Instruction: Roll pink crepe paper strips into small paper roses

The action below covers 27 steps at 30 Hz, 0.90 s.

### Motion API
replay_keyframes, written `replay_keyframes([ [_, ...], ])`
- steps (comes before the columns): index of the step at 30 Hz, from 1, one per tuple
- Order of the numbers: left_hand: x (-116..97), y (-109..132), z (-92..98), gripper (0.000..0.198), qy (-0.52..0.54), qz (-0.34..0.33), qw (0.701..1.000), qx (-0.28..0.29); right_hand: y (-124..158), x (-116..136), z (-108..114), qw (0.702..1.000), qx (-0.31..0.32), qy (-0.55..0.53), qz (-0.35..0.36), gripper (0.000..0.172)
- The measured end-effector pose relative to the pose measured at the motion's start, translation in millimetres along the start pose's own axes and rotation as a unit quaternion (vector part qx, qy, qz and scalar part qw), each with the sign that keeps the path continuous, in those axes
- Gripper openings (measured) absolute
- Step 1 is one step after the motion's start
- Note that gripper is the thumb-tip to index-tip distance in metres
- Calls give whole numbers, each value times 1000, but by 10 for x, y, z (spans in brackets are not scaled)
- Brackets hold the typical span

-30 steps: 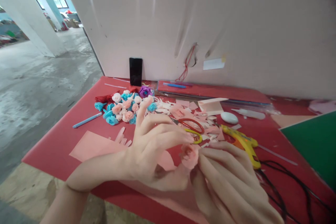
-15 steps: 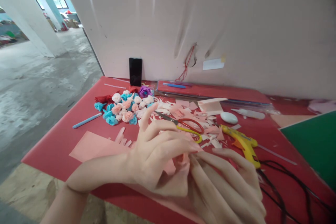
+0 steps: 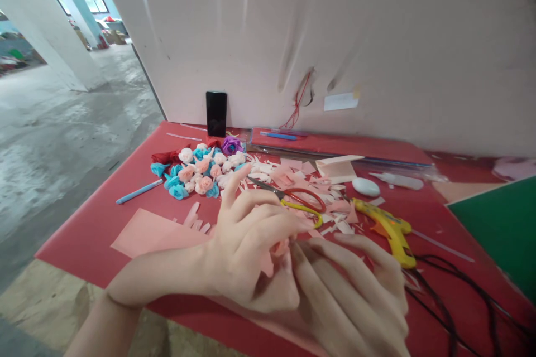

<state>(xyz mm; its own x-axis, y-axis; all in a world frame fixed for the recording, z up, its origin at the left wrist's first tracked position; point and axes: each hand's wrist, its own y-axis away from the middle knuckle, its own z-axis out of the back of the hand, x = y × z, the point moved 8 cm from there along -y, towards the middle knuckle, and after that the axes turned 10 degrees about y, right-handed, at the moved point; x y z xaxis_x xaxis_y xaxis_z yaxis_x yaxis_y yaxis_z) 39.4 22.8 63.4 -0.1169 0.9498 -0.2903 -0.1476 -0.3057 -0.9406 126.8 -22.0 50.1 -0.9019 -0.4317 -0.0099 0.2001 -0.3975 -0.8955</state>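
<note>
Where my two hands meet, just above the near edge of the counter (image 3: 84, 223), sits a small pink paper rose (image 3: 280, 246), only partly showing between the fingers. My left hand (image 3: 247, 251) is curled closed on it. The thumb lies under it, the middle fingers bend over its top, and the forefinger sticks up free. My right hand (image 3: 352, 290) comes in from the right with its fingers stretched long and almost flat. Its forefinger tip touches the rose, but I cannot tell whether the thumb pinches from below, as it is hidden.

Under both hands lies a pink paper sheet (image 3: 146, 231), one edge cut into strips. Just beyond my left fingers lie scissors (image 3: 304, 203) with red and yellow handles, amid a scatter of pink and white paper scraps (image 3: 288, 174). To their right a yellow glue gun (image 3: 387, 227) lies on its side, and a black cable (image 3: 452, 304) runs along the right. Farther back on the left is a heap of paper roses (image 3: 201, 174) in pink, white and blue, with a blue pen (image 3: 138, 191) left of it. A white oval object (image 3: 365, 187) rests behind the glue gun. A dark phone (image 3: 216, 113) leans upright against the white board (image 3: 335, 39) at the back, and a green sheet (image 3: 502, 228) covers the far right.
</note>
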Motion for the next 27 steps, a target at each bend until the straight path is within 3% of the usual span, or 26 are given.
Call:
replay_keyframes([
  [3, 0, -13, 10, 33, -2, -4, 1000, 21, -40, -17, 3, 1000, -9, 7, 16, 24],
  [7, -12, -64, -5, 36, 4, 4, 996, 91, -42, 63, -33, 993, 12, 11, 121, 21],
  [14, -49, -103, 23, 38, 11, 4, 993, 120, 25, 6, -97, 997, 15, -4, 74, 27],
  [18, 100, -115, 33, 31, 107, 98, 980, 136, -80, -75, -146, 994, 55, -80, 56, 22],
  [20, 230, -99, 51, 21, 189, 171, 959, 123, -166, -190, -173, 984, 79, -158, 4, 23],
  [23, 411, -17, -8, 19, 318, 293, 893, 128, -250, -302, -224, 951, 116, -283, -55, 22],
  [27, 501, 64, -99, 19, 361, 379, 838, 152, -219, -385, -341, 904, 188, -362, -127, 27],
])
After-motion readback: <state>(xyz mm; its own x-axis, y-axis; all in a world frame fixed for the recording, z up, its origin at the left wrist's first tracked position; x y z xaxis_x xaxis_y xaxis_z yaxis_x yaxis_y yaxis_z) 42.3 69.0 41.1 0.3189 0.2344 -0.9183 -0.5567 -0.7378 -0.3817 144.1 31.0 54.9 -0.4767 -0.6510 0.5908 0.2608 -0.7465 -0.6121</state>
